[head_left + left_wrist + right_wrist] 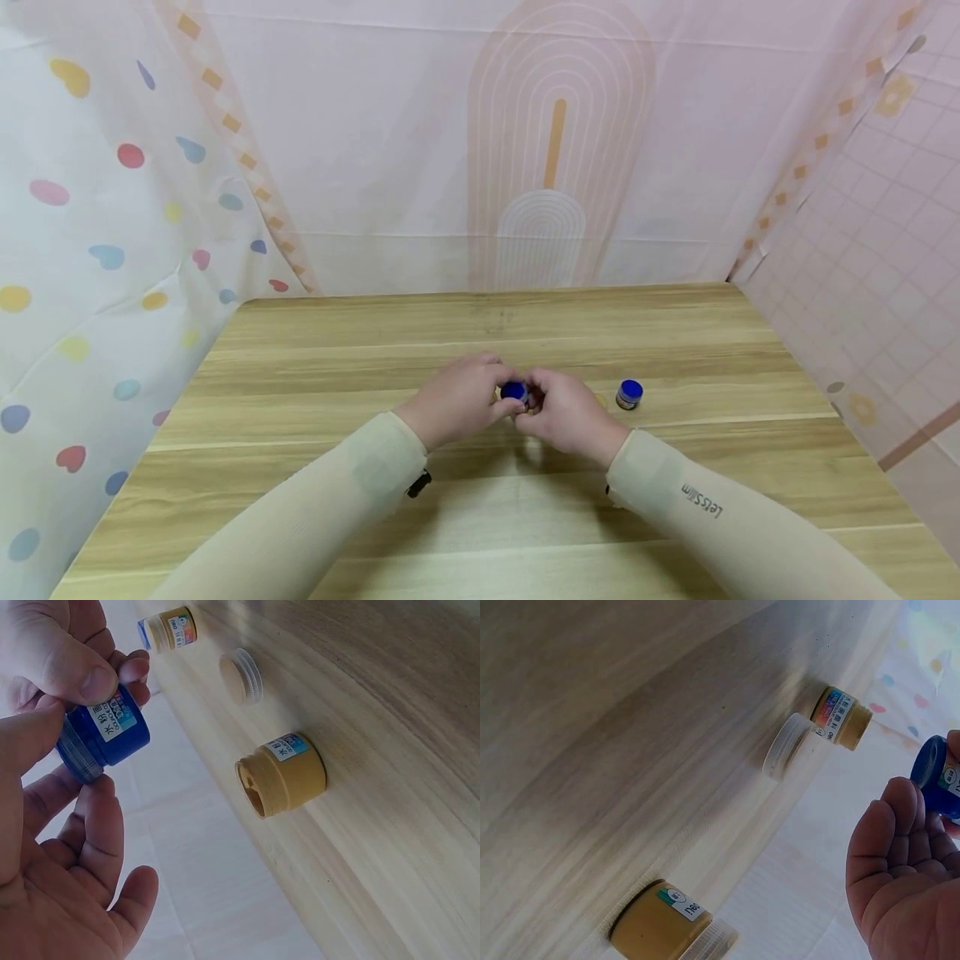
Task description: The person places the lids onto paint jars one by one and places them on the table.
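Nearest, beyond pale sleeves (322, 517), holds a blue jar (127, 739) just above the surface (300, 375), between left hand (461, 400) and right hand (570, 412). With the left fingers, pinches the clear ribbed ring at its mouth end; with the right, pinches the blue body. Seems busy at that ring, apparently a lid; cannot tell whether screwed fully down.

Close by, shows an open ochre jar (296, 776) standing upright with its mouth uncovered, and near it, but apart, a loose lid (240, 679): not yet set on any jar, so judged left to do. Farther right, shows a capped ochre jar (628, 395), upright, lid already on, out of both hands.

Looks tight among hands, open jar and loose lid; offers open room to the left and beyond the hands, well short of the far edge. Ends there against a patterned hanging (375, 125).
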### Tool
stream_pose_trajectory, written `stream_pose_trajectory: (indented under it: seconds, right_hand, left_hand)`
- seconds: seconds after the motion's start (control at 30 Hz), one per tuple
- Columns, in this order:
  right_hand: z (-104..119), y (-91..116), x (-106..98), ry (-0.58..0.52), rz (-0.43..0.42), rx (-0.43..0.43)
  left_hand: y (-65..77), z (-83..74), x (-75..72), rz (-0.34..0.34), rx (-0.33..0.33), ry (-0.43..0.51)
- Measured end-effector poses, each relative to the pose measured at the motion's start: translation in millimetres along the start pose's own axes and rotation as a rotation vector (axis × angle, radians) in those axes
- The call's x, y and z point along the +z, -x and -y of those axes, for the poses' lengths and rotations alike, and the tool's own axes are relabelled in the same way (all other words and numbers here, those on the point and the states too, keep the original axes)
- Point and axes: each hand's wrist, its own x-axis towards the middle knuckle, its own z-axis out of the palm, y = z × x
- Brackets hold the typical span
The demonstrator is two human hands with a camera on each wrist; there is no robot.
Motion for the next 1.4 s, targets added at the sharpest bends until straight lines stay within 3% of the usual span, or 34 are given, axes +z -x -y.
stream_pose_trajectory:
  seconds: [0.47,0.67,1.0,1.2,1.4]
  right_hand:
    - [-4.4,0.8,1.6,-0.047,-0.014,-0.055]
    - [-5.5,0.5,3.3,-0.107,-0.018,-0.059]
    - [-3.9,0.0,5.1,-0.15,-0.028,-0.044]
    - [-3.4,0.7,5.0,-0.158,-0.023,-0.051]
    - [-4.6,1.5,4.9,-0.178,-0.021,-0.067]
  left_hand:
    - [0.4,2.4,-7.4,0.064,0.003,0.143]
    - [2.4,5.4,-7.8,0.04,-0.06,0.217]
    - [3.8,1.6,-8.4,-0.037,-0.154,0.195]
    - [3.2,2.0,-7.5,-0.03,-0.143,0.221]
    - [3.5,5.9,-5.3,-0.025,-0.081,0.251]
